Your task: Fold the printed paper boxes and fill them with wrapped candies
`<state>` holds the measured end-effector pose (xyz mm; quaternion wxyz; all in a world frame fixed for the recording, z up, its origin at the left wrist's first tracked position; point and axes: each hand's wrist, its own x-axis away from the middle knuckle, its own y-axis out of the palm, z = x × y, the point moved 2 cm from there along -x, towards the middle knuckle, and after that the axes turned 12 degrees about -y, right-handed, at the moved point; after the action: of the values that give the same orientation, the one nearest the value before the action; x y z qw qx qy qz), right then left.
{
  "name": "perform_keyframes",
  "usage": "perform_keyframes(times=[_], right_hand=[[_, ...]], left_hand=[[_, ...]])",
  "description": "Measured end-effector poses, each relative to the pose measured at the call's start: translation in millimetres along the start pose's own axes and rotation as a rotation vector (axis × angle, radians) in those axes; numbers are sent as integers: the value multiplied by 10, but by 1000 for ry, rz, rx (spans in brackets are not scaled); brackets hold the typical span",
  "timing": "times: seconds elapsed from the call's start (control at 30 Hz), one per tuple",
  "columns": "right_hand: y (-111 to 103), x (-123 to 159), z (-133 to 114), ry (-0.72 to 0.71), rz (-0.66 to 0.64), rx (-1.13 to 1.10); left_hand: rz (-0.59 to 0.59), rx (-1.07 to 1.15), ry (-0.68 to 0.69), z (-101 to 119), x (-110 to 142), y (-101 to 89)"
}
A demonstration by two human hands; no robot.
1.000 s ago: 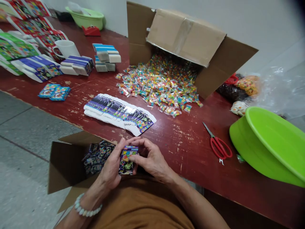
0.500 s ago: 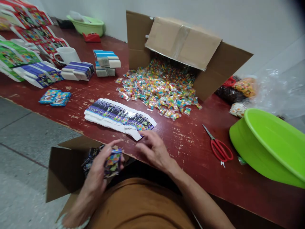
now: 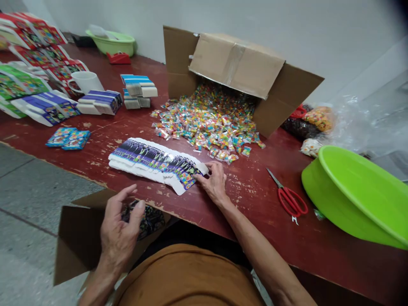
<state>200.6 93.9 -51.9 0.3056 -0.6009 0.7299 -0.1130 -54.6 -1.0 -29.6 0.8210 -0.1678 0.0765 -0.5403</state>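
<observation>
My left hand (image 3: pixel 119 229) hovers over an open cardboard box (image 3: pixel 76 242) below the table edge, fingers spread and empty; small dark packed boxes (image 3: pixel 146 219) lie inside it. My right hand (image 3: pixel 214 183) rests on the red table (image 3: pixel 255 199), its fingertips pinching the right end of a fanned row of flat purple cartons (image 3: pixel 156 163). Beyond them a heap of small colourful sweet packets (image 3: pixel 207 123) spills from a big cardboard box (image 3: pixel 236 72) lying on its side.
Red-handled scissors (image 3: pixel 288 196) and stacked green basins (image 3: pixel 357 197) lie to the right. Stacks of flat cartons (image 3: pixel 44 104), a white mug (image 3: pixel 84 81), blue packets (image 3: pixel 67 138), another green basin (image 3: pixel 110 42) and plastic bags (image 3: pixel 315 121) fill the far side.
My left hand carried the small filled box down to the floor box and let it go. My right hand left that box and reached forward onto the row of flat cartons.
</observation>
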Motion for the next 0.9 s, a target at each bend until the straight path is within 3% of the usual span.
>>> perform_keyframes(times=[0.1,0.17,0.23,0.37,0.43,0.53,0.77,0.9], right_hand=[[-116,0,-33,64,-27,-342],[-228,38,-141,43,-99,-447],[-322,112,-300,13,-201,-596],[-380,303,-601,-2,-412,-830],[-362,377,-676,31,-473,-889],[-336,443,-711,91,-495,-949],[-307,581,-678,176,-416,-1038],[-198,686,-652,257,-470,-1046]], left_hand=[[-62,-87,131,224,8,95],[-192,-43,72,348,4,147],[-462,118,-109,434,31,228],[-1160,464,-499,514,266,426],[-1315,570,-598,508,384,479],[-1288,629,-646,468,468,512],[-902,545,-661,433,440,552],[-806,489,-572,407,404,613]])
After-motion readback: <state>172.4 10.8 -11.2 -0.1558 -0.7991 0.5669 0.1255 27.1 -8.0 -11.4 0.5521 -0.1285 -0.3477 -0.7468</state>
